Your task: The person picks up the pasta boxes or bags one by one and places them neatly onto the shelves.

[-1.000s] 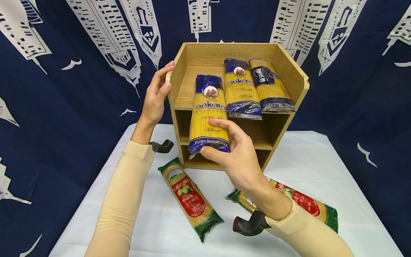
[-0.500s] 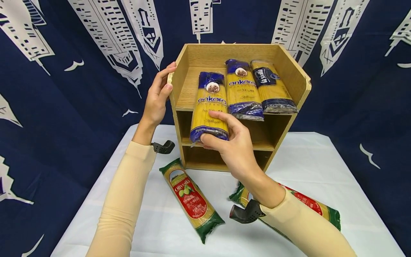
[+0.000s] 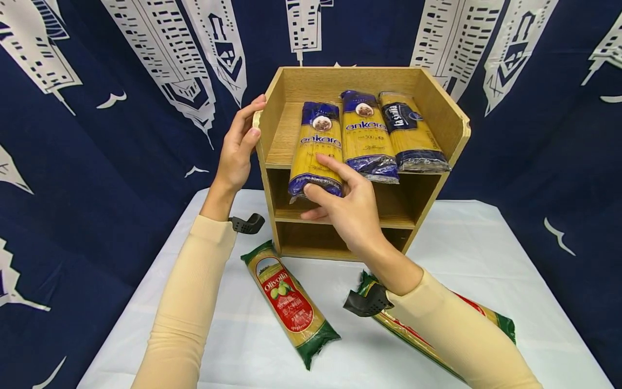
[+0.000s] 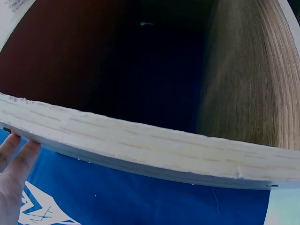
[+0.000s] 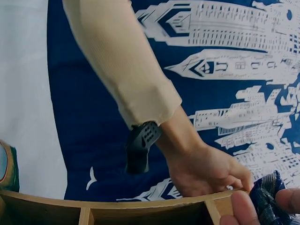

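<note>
Right grip pinches the pasta bag mid-frame by its low end, while the uncurled left grip touches the shelf, maybe so it won't tip

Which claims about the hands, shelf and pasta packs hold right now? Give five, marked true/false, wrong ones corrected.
1. The left hand touches the side of the wooden shelf. True.
2. The right hand grips the leftmost ankara pack. True.
3. An ankara pack is rightmost on the shelf. False: the dark-labelled pack is.
4. The right sleeve covers part of one Olivoilà pack. True.
5. The other Olivoilà pack is in the shelf. False: the uncovered Olivoilà pack lies on the table.
</note>
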### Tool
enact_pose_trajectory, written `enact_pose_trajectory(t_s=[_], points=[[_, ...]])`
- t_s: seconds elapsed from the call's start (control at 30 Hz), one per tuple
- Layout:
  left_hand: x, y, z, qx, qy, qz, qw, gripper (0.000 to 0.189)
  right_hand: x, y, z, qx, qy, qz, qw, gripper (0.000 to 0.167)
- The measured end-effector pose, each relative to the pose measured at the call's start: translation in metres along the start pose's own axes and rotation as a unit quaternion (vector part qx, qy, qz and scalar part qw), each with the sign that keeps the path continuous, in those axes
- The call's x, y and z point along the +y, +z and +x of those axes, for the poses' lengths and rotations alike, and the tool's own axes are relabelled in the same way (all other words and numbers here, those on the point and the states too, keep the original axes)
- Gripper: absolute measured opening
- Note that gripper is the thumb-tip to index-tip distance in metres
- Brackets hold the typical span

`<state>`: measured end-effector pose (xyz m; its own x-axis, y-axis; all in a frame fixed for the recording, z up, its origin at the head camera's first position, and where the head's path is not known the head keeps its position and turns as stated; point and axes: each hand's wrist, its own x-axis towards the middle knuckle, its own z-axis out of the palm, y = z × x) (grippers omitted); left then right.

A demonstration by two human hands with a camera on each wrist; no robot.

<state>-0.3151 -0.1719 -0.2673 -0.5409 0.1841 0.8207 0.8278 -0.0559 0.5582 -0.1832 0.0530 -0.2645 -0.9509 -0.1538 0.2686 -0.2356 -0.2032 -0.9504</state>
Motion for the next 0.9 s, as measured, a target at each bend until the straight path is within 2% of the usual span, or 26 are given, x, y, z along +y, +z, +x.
enact_pose_trajectory(t_s=[0.4,0.67,0.9], points=[[0.0,0.0,0.0,0.001,0.0,-0.001,1.0,0.053,0.007,-0.001,0.019,0.025,-0.026,-0.034,0.9988,0.059],[0.002,0.0,0.001,0.002,0.005,-0.002,1.0,0.051,0.007,-0.002,0.026,0.048,-0.026,-0.048,0.9974,0.06],[0.001,0.001,0.0,0.005,0.005,-0.004,1.0,0.051,0.01,-0.004,0.028,0.047,-0.033,-0.054,0.9969,0.058]])
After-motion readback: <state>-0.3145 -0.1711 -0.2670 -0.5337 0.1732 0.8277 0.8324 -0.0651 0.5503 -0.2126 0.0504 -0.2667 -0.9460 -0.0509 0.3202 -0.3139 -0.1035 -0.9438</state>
